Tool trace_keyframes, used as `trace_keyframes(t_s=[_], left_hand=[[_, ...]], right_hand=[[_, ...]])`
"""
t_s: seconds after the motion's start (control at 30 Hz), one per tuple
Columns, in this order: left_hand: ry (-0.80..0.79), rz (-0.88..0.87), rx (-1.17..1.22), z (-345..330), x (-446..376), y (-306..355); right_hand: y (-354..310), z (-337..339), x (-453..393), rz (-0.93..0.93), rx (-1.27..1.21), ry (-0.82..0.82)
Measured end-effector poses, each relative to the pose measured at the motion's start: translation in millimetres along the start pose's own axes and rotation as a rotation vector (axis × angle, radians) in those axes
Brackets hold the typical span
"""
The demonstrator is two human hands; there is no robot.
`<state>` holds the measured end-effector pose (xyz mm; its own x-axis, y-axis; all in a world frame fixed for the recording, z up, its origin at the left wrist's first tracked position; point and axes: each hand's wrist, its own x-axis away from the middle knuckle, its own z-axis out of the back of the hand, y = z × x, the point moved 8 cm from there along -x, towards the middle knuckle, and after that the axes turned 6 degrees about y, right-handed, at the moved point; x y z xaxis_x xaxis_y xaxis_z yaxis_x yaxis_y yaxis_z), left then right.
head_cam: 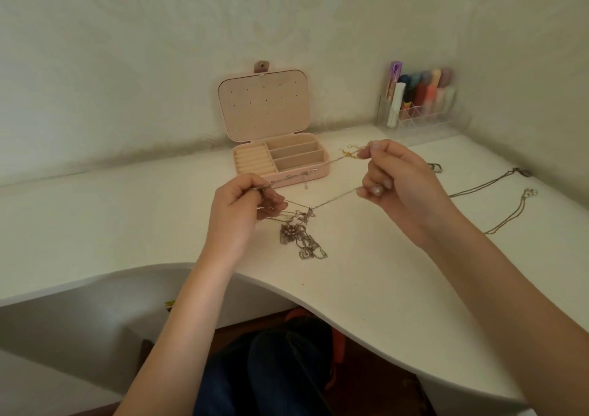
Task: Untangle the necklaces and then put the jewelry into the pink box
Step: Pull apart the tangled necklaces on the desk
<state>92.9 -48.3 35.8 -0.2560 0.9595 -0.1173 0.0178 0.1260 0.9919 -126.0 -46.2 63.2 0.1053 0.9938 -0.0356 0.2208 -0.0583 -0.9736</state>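
- Right now I am in the untangling step: my left hand (247, 207) pinches thin silver chain strands, with the knotted clump of silver necklaces and pendants (301, 234) hanging just below and beside it, its lower end resting on the white curved desk (366, 288)
- My right hand (390, 179) grips chain at two places: thumb and forefinger pinch one strand up high, near a small gold-coloured piece (349, 153), and the lower fingers pinch a second fine silver strand (334, 199) that runs taut down to the clump
- Both hands are closed on chain; neither is free
- Behind the hands stands the pink rectangular jewelry box (320, 173), lid up, its ring rolls and three long compartments showing nothing inside as far as I can tell
- Two thin chains (506, 218) lie stretched out apart at my right, seemingly freed already
- Next, I judge, I must ease the taut strand out of the knot slowly, loosening rather than tugging, since a hard pull would tighten it
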Motion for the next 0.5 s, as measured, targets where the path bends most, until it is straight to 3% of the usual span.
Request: trace_keyframes(t_s=[0.1,0.23,0.3,0.4,0.5], left_hand=[[-0.114,0.198,0.324,-8.2,4.9,-4.2],[-0.243,0.263,0.495,-17.1,13.4,-2.0],[-0.270,0.265,0.500,-21.2,15.1,-0.2],[-0.259,0.170,0.322,-22.5,13.6,2.3],[-0.301,0.109,0.244,-30.0,18.7,9.8]], right_hand=[[-1.4,2.8,-1.5,-0.006,-0.035,0.016],[1.9,-3.6,2.9,-0.119,-0.206,-0.047],[5.3,-7.3,5.6,-0.142,-0.111,-0.091],[11.3,-13.3,7.2,-0.140,0.076,-0.144],[13.1,-19.9,9.8,-0.025,0.381,-0.186]])
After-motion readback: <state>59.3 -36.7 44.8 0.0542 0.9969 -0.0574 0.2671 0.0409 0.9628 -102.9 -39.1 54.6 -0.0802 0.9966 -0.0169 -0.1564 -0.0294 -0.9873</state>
